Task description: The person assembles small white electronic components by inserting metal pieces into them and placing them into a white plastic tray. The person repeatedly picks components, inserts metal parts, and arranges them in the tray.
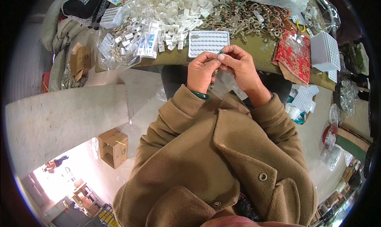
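My left hand [201,71] and my right hand [243,68] meet fingertip to fingertip at the table's near edge. Between the pinched fingers sits a small dark green piece [221,51], too small for me to tell its kind. Some gold-coloured bits [215,72] show beside the left palm; whether they hang from the same piece I cannot tell. Just beyond the hands lies a white tray [193,51] with rows of small hollows. A few pale round pieces [195,36] rest in its far left corner.
Loose white tags [182,13] are heaped beyond the tray, beside a pile of brownish chain-like strands [242,19]. A clear bag [115,48] of small parts stands left. To the right are red patterned cloth [295,52], yellow-handled scissors [300,26] and stacked white trays [323,50].
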`<state>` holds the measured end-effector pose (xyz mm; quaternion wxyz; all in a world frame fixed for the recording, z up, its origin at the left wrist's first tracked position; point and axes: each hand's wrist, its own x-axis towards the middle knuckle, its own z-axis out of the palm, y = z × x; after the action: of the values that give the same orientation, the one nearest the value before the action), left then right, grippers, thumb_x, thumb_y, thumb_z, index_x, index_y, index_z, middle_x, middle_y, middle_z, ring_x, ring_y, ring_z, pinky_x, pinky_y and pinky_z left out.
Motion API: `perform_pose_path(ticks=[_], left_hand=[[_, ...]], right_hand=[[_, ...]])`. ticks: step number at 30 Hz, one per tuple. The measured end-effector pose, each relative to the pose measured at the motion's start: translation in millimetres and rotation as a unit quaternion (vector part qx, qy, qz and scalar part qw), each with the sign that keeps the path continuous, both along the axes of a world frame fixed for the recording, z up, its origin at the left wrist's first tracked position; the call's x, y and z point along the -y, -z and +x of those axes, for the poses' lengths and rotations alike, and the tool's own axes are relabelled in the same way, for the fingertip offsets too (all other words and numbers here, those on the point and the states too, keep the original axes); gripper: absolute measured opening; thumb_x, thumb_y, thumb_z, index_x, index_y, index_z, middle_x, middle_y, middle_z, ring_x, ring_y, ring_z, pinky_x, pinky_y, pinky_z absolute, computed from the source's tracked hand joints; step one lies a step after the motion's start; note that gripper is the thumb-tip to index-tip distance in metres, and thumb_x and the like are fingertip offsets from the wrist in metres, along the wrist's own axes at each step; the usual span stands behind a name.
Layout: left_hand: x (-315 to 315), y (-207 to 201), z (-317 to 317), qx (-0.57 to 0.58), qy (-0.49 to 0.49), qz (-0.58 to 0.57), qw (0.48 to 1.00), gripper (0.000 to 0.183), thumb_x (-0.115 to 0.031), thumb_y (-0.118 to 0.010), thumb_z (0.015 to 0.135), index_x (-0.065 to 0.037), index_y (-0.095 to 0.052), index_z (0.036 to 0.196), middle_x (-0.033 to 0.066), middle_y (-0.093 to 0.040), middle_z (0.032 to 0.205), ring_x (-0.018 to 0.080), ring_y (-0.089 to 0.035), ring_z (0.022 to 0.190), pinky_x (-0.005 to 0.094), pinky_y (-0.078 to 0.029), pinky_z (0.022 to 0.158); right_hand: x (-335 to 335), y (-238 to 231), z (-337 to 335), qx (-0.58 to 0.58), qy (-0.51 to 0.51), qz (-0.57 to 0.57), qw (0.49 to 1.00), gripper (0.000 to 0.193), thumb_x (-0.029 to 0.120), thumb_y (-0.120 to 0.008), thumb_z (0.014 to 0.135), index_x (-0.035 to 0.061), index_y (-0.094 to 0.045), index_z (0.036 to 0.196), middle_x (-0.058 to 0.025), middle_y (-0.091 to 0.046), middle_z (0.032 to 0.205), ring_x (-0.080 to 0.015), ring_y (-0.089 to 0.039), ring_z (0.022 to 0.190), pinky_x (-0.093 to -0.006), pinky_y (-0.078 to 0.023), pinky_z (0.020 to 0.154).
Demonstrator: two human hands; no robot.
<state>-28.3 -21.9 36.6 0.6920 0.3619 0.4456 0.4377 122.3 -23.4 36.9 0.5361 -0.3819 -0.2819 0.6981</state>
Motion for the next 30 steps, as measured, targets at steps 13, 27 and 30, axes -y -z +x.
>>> perform_pose_path(ticks=[13,27,30], left_hand=[[-7,0,-10,-0.26,-0.006,0.285,0.923,0.005,-0.002,-0.067,0.08,0.0,-0.063,0.083,0.0014,-0.059,0.081,0.0091,-0.055,0.074,0.0243,-0.044,0.067],[-48,19,-87,-0.39,-0.216,0.097,0.89,0.026,-0.025,-0.069,0.089,0.001,-0.068,0.09,0.0036,-0.067,0.07,0.0073,-0.055,0.051,0.0211,-0.043,0.045],[-67,29,-94,-0.528,-0.199,0.13,0.816,0.035,-0.038,-0.07,0.083,-0.004,-0.068,0.082,0.0083,-0.068,0.069,0.0182,-0.06,0.054,0.0316,-0.047,0.054]], right_hand=[[-3,11,2,-0.044,-0.038,-0.045,0.997,0.006,0.005,-0.066,0.088,0.0082,-0.062,0.091,0.0014,-0.061,0.083,-0.0071,-0.053,0.07,-0.0216,-0.043,0.063],[-8,21,-14,-0.083,-0.035,-0.065,0.994,0.007,0.007,-0.06,0.094,0.0084,-0.054,0.097,-0.0001,-0.057,0.082,-0.0101,-0.056,0.069,-0.0251,-0.046,0.059],[-4,22,-16,0.009,-0.062,-0.012,0.998,0.006,0.008,-0.058,0.094,0.0093,-0.053,0.094,0.0022,-0.05,0.077,-0.008,-0.047,0.066,-0.0237,-0.037,0.059]])
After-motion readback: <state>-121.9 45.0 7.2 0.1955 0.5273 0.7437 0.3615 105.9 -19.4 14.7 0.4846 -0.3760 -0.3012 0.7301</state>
